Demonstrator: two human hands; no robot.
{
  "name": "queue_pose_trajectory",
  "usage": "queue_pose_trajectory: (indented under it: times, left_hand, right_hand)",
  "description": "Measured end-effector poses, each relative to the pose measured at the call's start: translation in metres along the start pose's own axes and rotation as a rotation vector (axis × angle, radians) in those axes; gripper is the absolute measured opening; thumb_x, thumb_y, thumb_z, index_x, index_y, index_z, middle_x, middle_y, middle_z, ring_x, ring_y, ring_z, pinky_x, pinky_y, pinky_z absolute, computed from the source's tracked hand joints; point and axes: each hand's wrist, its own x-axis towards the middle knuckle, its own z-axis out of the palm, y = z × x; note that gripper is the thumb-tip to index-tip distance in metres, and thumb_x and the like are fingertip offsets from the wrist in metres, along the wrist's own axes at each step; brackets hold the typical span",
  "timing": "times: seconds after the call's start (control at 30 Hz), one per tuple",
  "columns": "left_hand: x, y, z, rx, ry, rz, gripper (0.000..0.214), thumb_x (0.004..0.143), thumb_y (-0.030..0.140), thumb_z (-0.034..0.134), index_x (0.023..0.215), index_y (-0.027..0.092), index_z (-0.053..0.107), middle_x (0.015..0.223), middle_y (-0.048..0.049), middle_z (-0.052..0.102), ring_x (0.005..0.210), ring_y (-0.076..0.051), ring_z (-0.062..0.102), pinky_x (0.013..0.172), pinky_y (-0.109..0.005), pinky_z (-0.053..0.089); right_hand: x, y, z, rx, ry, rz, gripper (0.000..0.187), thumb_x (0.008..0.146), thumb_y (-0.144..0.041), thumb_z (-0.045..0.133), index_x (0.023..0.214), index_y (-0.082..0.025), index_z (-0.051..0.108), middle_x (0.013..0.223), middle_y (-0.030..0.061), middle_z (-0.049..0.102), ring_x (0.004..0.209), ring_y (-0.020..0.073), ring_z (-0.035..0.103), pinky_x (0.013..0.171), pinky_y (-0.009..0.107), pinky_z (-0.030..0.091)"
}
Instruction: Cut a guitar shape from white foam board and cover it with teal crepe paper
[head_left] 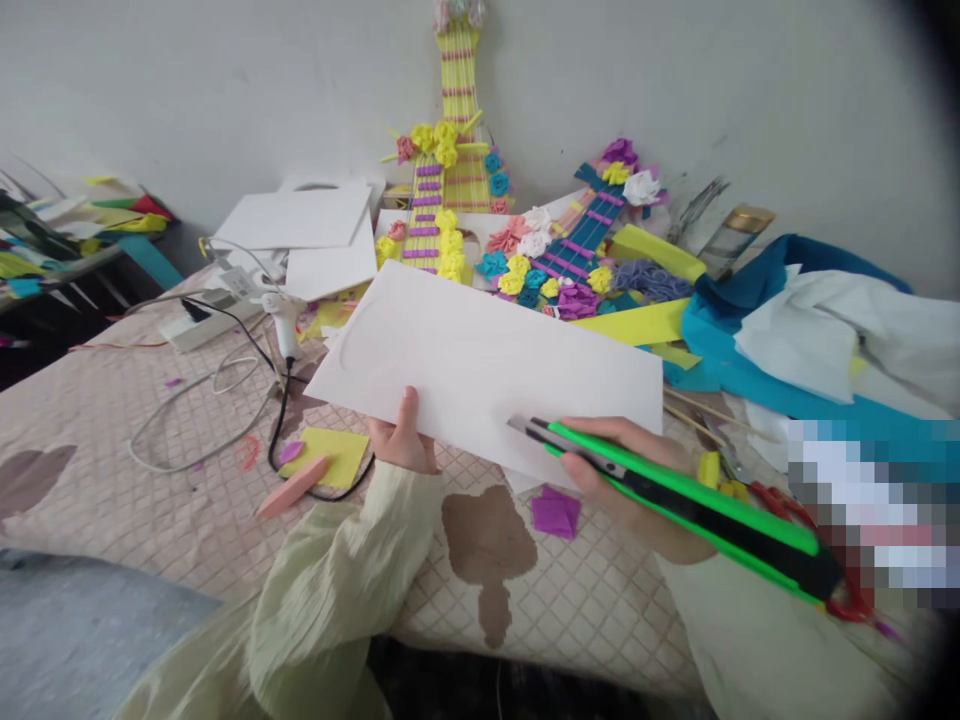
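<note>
A large white board is tilted up over the table in front of me. My left hand grips its near edge, thumb on top and fingers beneath. My right hand is closed around a green and black utility knife. The knife's blade is out, pointing left over the lower right part of the board; whether it touches the surface I cannot tell. Below the board's near edge lies a purple paper piece. Yellow paper and a peach-coloured strip lie left of my left hand.
Paper-flower guitars stand against the wall behind the board. A glue gun and its cable are at the left by a power strip. Red-handled scissors lie at the right, near blue material. White boards lie at back left.
</note>
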Motion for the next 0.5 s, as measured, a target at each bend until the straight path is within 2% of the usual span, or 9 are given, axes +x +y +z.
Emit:
queue_pose_trajectory:
  times: [0.1,0.2,0.3,0.37,0.5]
  left_hand:
    - [0.001,0.000,0.001,-0.014,-0.008,-0.085,0.031,0.065,0.019,0.068,0.095,0.018,0.057,0.102,-0.0074,0.064,0.091,-0.017,0.062,0.074,-0.025,0.053]
    - [-0.002,-0.002,0.001,-0.008,-0.081,-0.171,0.034,0.059,0.021,0.072,0.089,0.017,0.058,0.094,-0.0072,0.067,0.087,-0.018,0.063,0.073,-0.026,0.053]
    - [-0.006,-0.003,-0.002,0.121,-0.179,-0.320,0.043,0.049,0.019,0.077,0.086,0.016,0.057,0.082,-0.0052,0.068,0.077,-0.020,0.065,0.069,-0.031,0.054]
    - [-0.006,-0.002,-0.005,0.215,-0.212,-0.391,0.045,0.048,0.020,0.077,0.088,0.017,0.057,0.082,-0.0044,0.067,0.072,-0.020,0.065,0.066,-0.036,0.055]
    - [-0.004,0.002,-0.008,0.250,-0.204,-0.421,0.041,0.051,0.020,0.076,0.087,0.017,0.056,0.084,-0.0048,0.066,0.067,-0.018,0.064,0.063,-0.037,0.055]
  right_hand:
    - [0.004,0.007,-0.001,0.195,0.017,0.100,0.038,0.073,-0.032,0.060,0.109,-0.023,0.053,0.088,0.0033,0.068,0.075,0.0182,0.065,0.066,0.029,0.054]
    - [0.010,0.017,0.009,0.398,-0.081,0.165,0.035,0.083,-0.032,0.045,0.118,-0.027,0.044,0.093,0.0033,0.067,0.078,0.0160,0.064,0.070,0.029,0.053]
    - [0.014,0.022,0.022,0.372,-0.204,0.147,0.030,0.083,-0.029,0.042,0.113,-0.029,0.048,0.105,0.0019,0.063,0.082,0.0144,0.062,0.075,0.028,0.050]
    - [0.016,0.022,0.028,0.326,-0.228,0.122,0.031,0.081,-0.029,0.045,0.112,-0.029,0.049,0.110,0.0016,0.061,0.085,0.0153,0.061,0.078,0.030,0.049]
    - [0.015,0.023,0.034,0.335,-0.244,0.127,0.033,0.081,-0.028,0.044,0.113,-0.027,0.049,0.109,0.0028,0.061,0.085,0.0164,0.061,0.080,0.031,0.048]
